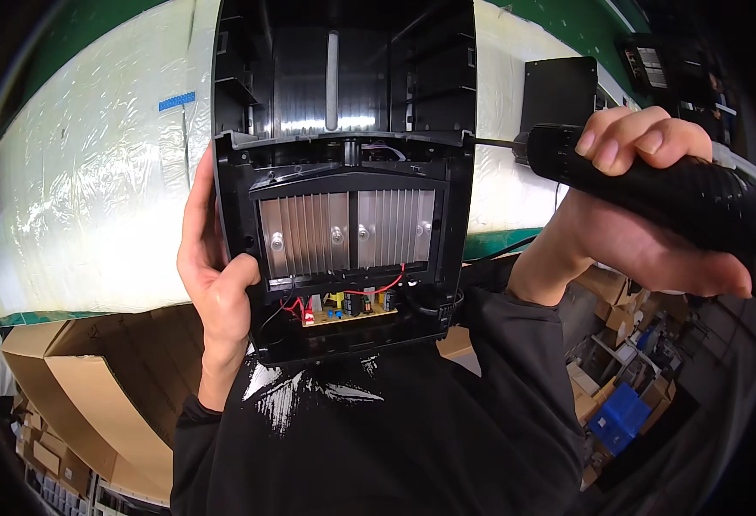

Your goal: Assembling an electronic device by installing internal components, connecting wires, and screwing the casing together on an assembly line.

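Note:
A black plastic appliance housing (453,206) stands in front of me, its open side showing two finned metal heat sinks (309,225). Below them sits a small circuit board (350,317) with red wires and several components. My left hand (216,279) grips the housing's left edge, thumb on the front face and fingers behind. In my right hand (632,232) is a black electric screwdriver (662,189), held sideways with fingers wrapped over it. Its thin bit (496,142) points left and reaches the housing's right side; whether it sits in a screw cannot be seen.
Under the housing is a worktable covered in clear plastic film (94,198), with a blue tape strip (176,101). A black panel (557,93) lies at the right. Open cardboard boxes (94,404) stand lower left; a blue bin (620,418) is among boxes lower right.

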A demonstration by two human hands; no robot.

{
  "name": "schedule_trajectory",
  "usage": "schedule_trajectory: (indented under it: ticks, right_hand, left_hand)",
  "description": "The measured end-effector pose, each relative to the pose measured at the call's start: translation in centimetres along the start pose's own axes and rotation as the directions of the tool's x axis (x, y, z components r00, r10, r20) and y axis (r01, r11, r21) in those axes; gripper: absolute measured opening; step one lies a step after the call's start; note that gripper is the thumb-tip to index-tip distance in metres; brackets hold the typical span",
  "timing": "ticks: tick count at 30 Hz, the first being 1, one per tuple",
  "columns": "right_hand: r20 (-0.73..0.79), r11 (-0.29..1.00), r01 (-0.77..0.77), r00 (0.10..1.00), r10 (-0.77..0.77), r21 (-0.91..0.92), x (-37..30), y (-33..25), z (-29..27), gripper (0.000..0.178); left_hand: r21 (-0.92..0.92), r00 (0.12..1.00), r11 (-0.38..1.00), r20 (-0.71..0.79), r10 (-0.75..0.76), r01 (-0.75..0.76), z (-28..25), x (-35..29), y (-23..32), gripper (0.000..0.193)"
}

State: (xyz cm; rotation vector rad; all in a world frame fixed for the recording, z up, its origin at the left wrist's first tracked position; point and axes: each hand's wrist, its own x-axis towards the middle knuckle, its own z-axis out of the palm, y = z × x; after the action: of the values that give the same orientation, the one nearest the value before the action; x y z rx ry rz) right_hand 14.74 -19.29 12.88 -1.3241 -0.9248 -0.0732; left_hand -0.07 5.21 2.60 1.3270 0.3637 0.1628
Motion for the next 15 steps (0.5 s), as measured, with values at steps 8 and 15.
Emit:
schedule_trajectory:
  ticks: [8, 15]
  right_hand:
    - [-0.015, 0.998, -0.006, 1.0, 0.007, 0.063, -0.3, 0.6, 0.3, 0.099]
    - [0.186, 0.996, 0.022, 0.983, -0.006, -0.084, -0.4, 0.9, -1.1, 0.1]
  left_hand:
    - [0.017, 0.999, 0.999, -0.035, -0.033, 0.034, 0.1, -0.1, 0.3, 0.089]
    - [0.035, 0.998, 0.998, -0.042, -0.052, 0.053, 0.3, -0.3, 0.4, 0.089]
